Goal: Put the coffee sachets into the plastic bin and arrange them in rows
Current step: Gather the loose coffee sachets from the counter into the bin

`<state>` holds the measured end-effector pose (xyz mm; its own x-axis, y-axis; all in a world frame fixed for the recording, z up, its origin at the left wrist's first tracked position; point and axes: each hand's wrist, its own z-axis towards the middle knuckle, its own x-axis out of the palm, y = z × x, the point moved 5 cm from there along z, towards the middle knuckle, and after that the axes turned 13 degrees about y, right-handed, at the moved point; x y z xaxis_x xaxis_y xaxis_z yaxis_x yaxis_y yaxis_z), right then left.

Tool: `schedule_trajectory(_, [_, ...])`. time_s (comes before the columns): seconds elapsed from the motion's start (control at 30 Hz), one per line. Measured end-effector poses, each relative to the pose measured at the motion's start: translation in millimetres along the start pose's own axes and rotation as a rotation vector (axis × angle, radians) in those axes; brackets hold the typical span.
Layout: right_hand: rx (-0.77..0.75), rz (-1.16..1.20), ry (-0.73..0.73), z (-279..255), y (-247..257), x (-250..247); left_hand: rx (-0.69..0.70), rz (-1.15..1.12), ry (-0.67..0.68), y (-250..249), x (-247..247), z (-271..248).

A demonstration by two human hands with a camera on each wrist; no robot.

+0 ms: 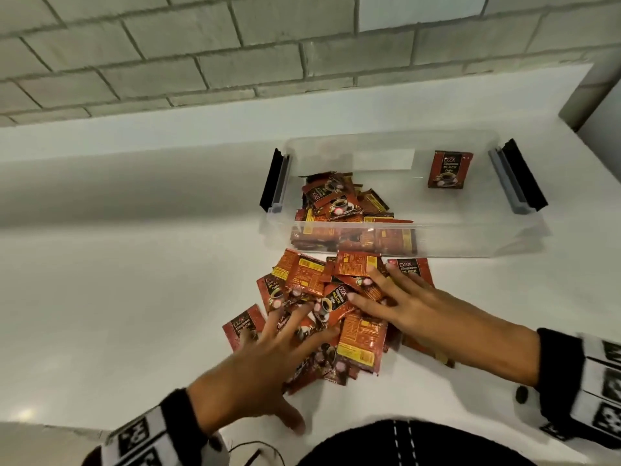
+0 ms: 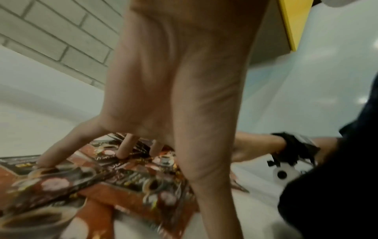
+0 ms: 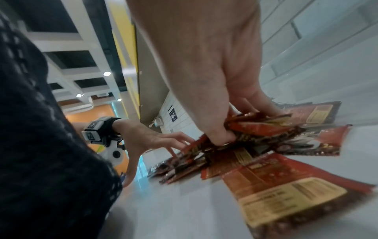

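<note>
White counter [image 1: 134, 297]: clear bin [image 1: 403, 242], loose sachets [image 1: 361, 341].

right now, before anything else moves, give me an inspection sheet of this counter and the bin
surface: white counter, smooth and glossy
job's things: clear plastic bin open, jumbled sachets in its left end, one lone sachet toward its right; sachet pile in front of it, no rows
clutter: nothing seen
grips: left hand spread flat on the pile; right hand on the pile, pinch unclear
cables: thin dark cord at the near edge
surroundings: grey brick wall behind
</note>
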<state>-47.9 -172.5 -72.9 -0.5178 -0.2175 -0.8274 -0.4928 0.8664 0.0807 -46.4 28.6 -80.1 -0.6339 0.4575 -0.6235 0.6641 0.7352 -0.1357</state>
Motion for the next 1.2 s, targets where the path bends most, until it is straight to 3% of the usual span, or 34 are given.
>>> schedule_trajectory(0.2, [0.017, -0.026, -0.127, -22, 2, -31, 0.014, 0.088, -0.188, 1, -12, 8])
schedule_trajectory(0.3, [-0.017, -0.007, -0.027, -33, -4, -34, 0.075, 0.085, -0.258, 5, -19, 7])
schedule_trajectory(0.4, [-0.067, 0.163, -0.253, -39, -18, -43, 0.122, 0.035, -0.307, 11, -30, 8])
schedule_trajectory(0.53, [-0.037, 0.233, -0.307, -45, -38, -59, 0.150, -0.155, -0.454, 19, -49, 1])
schedule_trajectory(0.67, [-0.051, 0.504, -0.307, -56, -59, -77, 0.167, -0.326, -0.570, 31, -61, -6])
schedule_trajectory(0.8, [0.031, 0.752, -0.294, -57, -85, -99, 0.163, -0.444, -0.612, 43, -76, -18])
schedule_trajectory(0.9, [-0.008, 0.999, -0.304, -51, -103, -124, 0.119, -0.546, -0.643, 55, -90, -30])
schedule_trajectory(1.03, [0.017, 1.151, -0.292, -22, -123, -153, 0.060, -0.652, -0.665, 68, -105, -44])
schedule_trajectory(1.2, [0.060, 1.380, -0.232, 38, -133, -166, 0.091, -0.763, -0.714, 74, -118, -55])
